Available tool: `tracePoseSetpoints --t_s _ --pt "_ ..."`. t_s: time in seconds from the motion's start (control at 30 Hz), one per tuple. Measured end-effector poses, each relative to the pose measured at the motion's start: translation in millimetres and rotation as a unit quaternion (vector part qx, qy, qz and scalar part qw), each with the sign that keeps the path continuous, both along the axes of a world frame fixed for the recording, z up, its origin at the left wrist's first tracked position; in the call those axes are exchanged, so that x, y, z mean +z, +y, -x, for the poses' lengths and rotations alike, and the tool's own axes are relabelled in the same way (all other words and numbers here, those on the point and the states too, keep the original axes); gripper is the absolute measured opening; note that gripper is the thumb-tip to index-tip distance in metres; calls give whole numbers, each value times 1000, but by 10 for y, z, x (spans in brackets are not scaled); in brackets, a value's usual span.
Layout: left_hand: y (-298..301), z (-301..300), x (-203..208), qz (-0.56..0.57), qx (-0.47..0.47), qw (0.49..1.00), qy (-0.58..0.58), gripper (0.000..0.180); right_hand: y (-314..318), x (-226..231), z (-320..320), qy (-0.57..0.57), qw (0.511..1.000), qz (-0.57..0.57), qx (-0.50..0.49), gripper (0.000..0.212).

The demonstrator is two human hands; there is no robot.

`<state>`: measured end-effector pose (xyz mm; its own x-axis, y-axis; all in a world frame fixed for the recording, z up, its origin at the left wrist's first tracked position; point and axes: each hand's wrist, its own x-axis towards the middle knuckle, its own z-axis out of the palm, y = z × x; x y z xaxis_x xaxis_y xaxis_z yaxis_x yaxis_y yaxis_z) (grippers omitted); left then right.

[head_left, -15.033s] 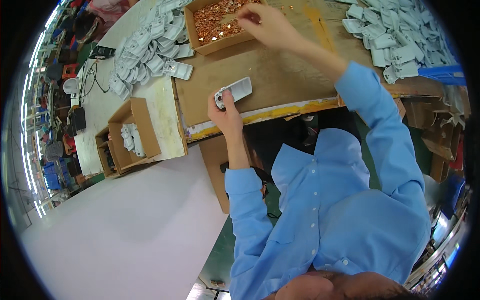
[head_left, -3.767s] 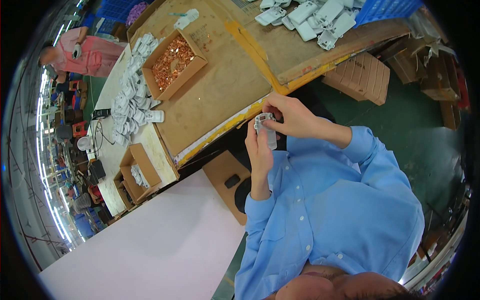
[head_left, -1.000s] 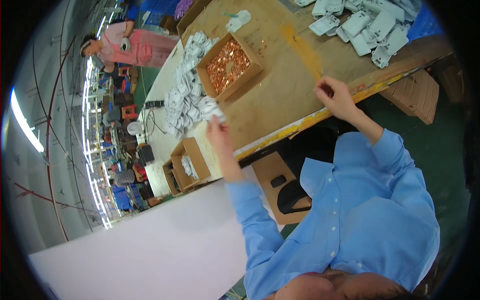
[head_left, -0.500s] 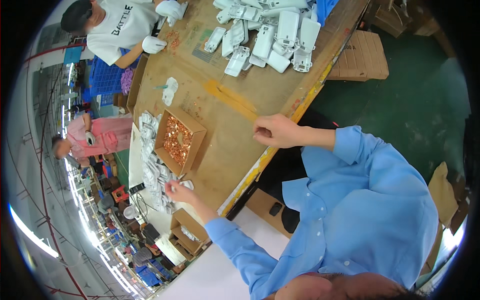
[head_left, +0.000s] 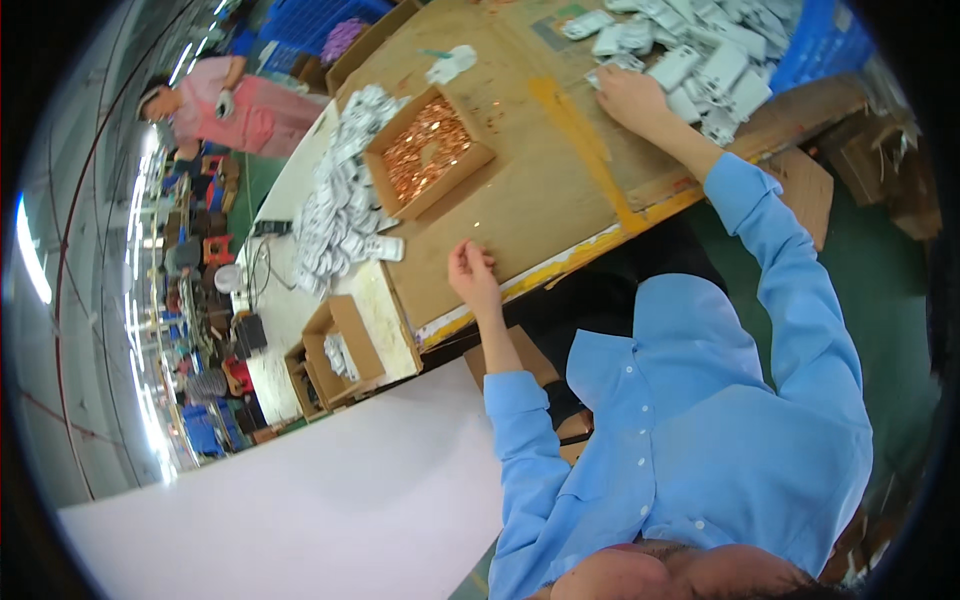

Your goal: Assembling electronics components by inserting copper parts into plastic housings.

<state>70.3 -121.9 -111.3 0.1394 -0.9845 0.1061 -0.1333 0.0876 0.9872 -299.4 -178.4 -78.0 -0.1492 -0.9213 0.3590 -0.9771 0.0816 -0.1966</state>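
My right hand (head_left: 634,100) reaches over the table to the near left side of a heap of white plastic casings (head_left: 722,62). Its fingers are bent around the edge of a white plastic casing (head_left: 622,62), and the hand itself partly hides them. My left hand (head_left: 473,274) hovers by the table's front edge, fingers curled together; whether something small is in them does not show. Beyond it stands an open cardboard box (head_left: 440,192) filled with small shiny copper-coloured pieces (head_left: 425,150). Left of that box, many smaller white parts (head_left: 345,195) lie heaped.
The brown-covered table (head_left: 530,215) has yellow tape along its edge. A blue plastic bin or sheet (head_left: 820,45) borders the casings at the right. Small cardboard boxes (head_left: 355,345) stand at lower left. Farther off is a person in pink (head_left: 245,110). A white scrap (head_left: 452,65) lies on the table.
The view has turned. My right hand has gone from the table edge out to the casings. My left hand has left the small white parts for the front edge.
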Motion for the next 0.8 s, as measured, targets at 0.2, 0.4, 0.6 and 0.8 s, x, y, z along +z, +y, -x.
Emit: tracePoseSetpoints --t_s 0.2,0.4,0.6,0.8 --pt "26 -15 26 11 2 1000 23 21 49 83 -282 -13 998 39 49 15" --pt "15 -44 100 5 -62 996 69 28 515 379 -1270 -82 912 86 392 15" --pt "8 -119 5 6 -75 985 156 21 573 259 -1952 -9 839 17 544 11" --pt "7 -183 78 -13 -39 972 232 31 439 488 -2138 -98 803 0 588 15"
